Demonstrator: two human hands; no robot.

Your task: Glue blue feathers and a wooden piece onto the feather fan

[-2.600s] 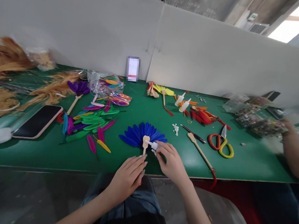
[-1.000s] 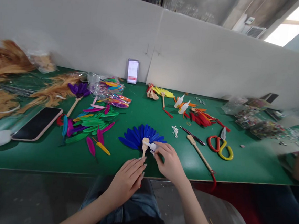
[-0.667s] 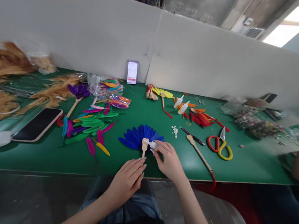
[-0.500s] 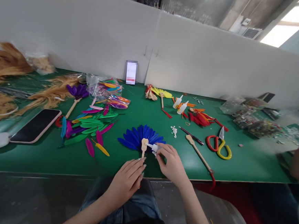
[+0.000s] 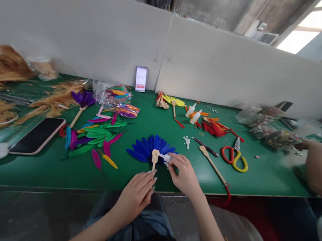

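A blue feather fan (image 5: pixel 140 150) lies spread on the green table, its pale wooden handle (image 5: pixel 154 157) pointing toward me. My left hand (image 5: pixel 137 190) is closed round the lower part of that handle, which its fingers mostly cover. Between the fingers of my right hand (image 5: pixel 184 173) is a small white glue bottle (image 5: pixel 167 158), tipped sideways. Its thin nozzle points left and meets the broad top of the handle. Just right of my right hand lie a bare wooden fan handle (image 5: pixel 213 163) with a red tassel, a dark pen-like tool (image 5: pixel 205 146) and small white pieces (image 5: pixel 186 142).
Scissors (image 5: pixel 234 156) with red and yellow grips lie to the right. Loose coloured feathers (image 5: pixel 101 134), a purple feather fan (image 5: pixel 83 98) and a phone (image 5: pixel 38 136) are on the left. Two glue bottles (image 5: pixel 193 113) stand farther back. A co-worker's arm (image 5: pixel 320 168) reaches in at right.
My hands, the glue bottle and the blue fan hold nearly the same position. At right, the co-worker's arm has come farther left, its hand now by the plastic bags.
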